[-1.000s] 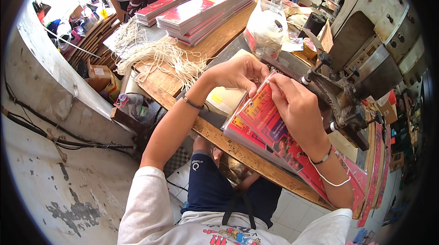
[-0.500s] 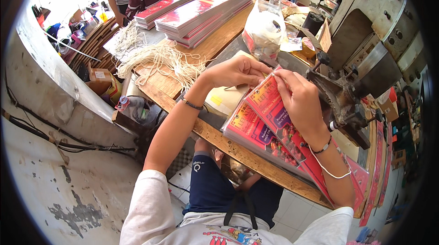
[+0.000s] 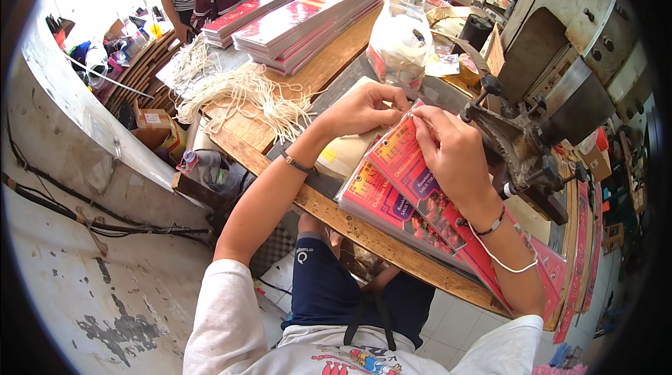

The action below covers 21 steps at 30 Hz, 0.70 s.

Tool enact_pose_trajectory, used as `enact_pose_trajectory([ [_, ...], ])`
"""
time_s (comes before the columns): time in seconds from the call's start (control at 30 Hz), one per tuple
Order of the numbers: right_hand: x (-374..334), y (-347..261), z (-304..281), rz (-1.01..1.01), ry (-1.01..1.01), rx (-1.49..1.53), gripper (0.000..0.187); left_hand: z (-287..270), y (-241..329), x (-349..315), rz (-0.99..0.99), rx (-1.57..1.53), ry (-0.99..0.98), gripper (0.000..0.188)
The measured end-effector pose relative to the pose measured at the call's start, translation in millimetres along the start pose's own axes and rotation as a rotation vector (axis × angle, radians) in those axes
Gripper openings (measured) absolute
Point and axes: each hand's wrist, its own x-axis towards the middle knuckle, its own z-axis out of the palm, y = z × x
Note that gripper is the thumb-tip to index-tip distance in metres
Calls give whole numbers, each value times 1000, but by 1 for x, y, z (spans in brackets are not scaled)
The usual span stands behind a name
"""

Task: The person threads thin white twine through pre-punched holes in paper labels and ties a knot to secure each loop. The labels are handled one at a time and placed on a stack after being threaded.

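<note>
A long red printed sheet with a glossy clear cover [image 3: 422,189] lies slanted over a stack of similar red sheets [image 3: 373,189] at the table's near edge. My right hand [image 3: 451,154] grips its upper corner, thumb and fingers closed beside a small eyelet. Just left of that corner, my left hand [image 3: 365,110] is closed in a pinch; whatever sits between its fingertips is too small to make out. A loop of white cord [image 3: 500,261] hangs at my right wrist and forearm.
A tangle of white cords [image 3: 255,98] lies at the left of the wooden table [image 3: 329,217]. Tall stacks of red sheets [image 3: 308,18] stand behind it. A white plastic bag [image 3: 399,39] sits beyond my hands. Close on the right is a heavy metal machine [image 3: 521,140]. Two people stand far left.
Both hands and the top sheet's corner have shifted slightly left. The right hand keeps its grip on the sheet, and the left fingers stay pinched close to the corner.
</note>
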Motion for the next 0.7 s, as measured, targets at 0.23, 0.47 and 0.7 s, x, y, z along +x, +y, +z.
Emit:
enact_pose_trajectory([
  [0.23, 10, -15, -26, 373, -213, 313, 20, 8, 2, 3, 140, -62, 2, 7],
  [0.47, 14, -7, -58, 616, -354, 939, 19, 13, -13, 11, 35, -507, 232, 7],
  [0.7, 11, 3, -52, 627, -559, 988, 21, -11, -7, 14, 123, -733, 434, 6],
])
